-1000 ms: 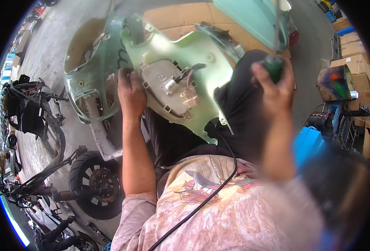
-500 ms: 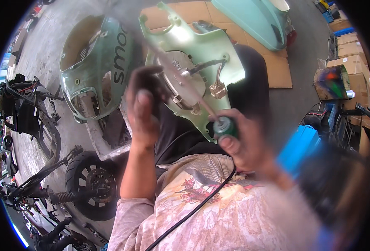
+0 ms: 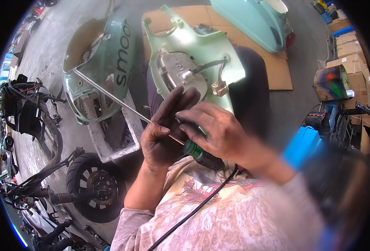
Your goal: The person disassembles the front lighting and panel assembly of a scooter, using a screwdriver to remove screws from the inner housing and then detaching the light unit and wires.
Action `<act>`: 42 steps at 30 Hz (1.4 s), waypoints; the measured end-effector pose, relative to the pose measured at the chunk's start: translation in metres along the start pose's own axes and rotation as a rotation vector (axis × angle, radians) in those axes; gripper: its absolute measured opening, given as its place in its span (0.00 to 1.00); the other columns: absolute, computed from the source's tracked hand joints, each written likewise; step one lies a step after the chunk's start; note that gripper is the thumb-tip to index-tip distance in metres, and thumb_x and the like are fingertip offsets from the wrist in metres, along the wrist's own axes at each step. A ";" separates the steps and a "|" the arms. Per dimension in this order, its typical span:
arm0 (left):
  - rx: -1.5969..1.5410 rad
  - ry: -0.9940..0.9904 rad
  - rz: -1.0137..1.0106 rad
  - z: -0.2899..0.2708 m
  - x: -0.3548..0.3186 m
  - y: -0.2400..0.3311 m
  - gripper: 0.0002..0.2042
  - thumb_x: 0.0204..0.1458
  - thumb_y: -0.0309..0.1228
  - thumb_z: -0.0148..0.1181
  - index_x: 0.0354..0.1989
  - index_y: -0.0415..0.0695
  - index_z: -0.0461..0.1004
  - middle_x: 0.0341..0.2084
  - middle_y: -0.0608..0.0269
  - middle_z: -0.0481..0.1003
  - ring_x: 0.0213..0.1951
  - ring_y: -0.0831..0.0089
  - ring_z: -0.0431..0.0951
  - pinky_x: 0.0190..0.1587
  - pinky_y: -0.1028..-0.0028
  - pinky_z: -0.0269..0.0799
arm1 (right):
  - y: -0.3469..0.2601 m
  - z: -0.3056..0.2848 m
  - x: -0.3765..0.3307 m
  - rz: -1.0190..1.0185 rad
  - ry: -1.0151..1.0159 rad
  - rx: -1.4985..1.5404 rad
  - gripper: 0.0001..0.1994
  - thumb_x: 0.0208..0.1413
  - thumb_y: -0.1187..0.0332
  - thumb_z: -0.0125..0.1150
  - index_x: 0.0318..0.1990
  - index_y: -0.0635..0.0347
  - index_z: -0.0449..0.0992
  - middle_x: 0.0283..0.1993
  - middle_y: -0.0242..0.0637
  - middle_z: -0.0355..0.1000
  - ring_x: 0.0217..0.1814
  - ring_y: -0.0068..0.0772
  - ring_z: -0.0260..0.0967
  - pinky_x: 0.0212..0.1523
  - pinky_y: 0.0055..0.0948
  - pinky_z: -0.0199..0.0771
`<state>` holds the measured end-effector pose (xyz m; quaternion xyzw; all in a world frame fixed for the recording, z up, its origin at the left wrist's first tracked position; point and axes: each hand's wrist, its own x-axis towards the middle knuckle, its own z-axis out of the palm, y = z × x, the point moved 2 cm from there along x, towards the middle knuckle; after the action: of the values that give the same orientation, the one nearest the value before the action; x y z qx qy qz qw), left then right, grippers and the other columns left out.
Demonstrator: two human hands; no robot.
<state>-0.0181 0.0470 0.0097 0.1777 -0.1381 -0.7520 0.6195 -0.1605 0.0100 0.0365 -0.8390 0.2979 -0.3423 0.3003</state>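
A long screwdriver (image 3: pixel 197 153) with a green and black handle lies across my left hand (image 3: pixel 159 144). Its thumb presses the shaft down while the other fingers stretch out, blackened with grime. The shaft points up and left. My right hand (image 3: pixel 218 125) is closed in a pinch beside the left fingers, above the handle; a tiny thing seems to sit at its fingertips, too small to name. Beyond both hands, a pale green plastic panel (image 3: pixel 212 48) rests on my lap. It bears a grey lamp housing (image 3: pixel 177 67) and a wired beige connector (image 3: pixel 219 89); the hands cover its lower part.
Left of me stands a green scooter body shell (image 3: pixel 109 46) by a whitish frame (image 3: pixel 130 144). Further left are a wheel (image 3: pixel 95 184) and a stripped scooter frame (image 3: pixel 30 108). Cardboard (image 3: pixel 279 71) lies ahead under another green shell (image 3: pixel 256 25). A blue box (image 3: pixel 300 144) is at right.
The screwdriver has passed from my right hand into my left, its shaft now lower and pointing left. My hands have come together, and my right fingers now pinch beside my left hand.
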 end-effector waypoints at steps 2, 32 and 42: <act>0.006 0.018 0.002 -0.001 0.002 -0.001 0.42 0.38 0.31 0.48 0.69 0.35 0.48 0.66 0.42 0.54 0.67 0.51 0.56 0.69 0.57 0.50 | 0.002 0.002 0.005 -0.013 0.007 -0.024 0.14 0.46 0.76 0.66 0.43 0.59 0.76 0.35 0.41 0.72 0.35 0.44 0.73 0.36 0.35 0.75; 0.906 0.420 -0.230 -0.055 0.039 0.039 0.14 0.59 0.38 0.55 0.45 0.40 0.70 0.16 0.76 0.62 0.14 0.86 0.58 0.15 0.82 0.52 | 0.045 0.021 -0.047 0.780 0.275 0.088 0.09 0.53 0.68 0.64 0.35 0.65 0.77 0.32 0.44 0.77 0.31 0.39 0.76 0.35 0.33 0.76; 1.266 0.381 -0.062 -0.043 0.043 0.034 0.14 0.58 0.33 0.52 0.37 0.30 0.73 0.26 0.53 0.76 0.31 0.69 0.72 0.40 0.70 0.68 | 0.045 0.023 -0.032 0.735 0.198 -0.088 0.07 0.50 0.70 0.63 0.31 0.65 0.76 0.31 0.48 0.76 0.34 0.48 0.76 0.38 0.39 0.75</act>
<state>0.0232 -0.0009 -0.0182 0.6411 -0.4363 -0.4986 0.3872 -0.1751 0.0104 -0.0217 -0.6512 0.6207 -0.2780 0.3366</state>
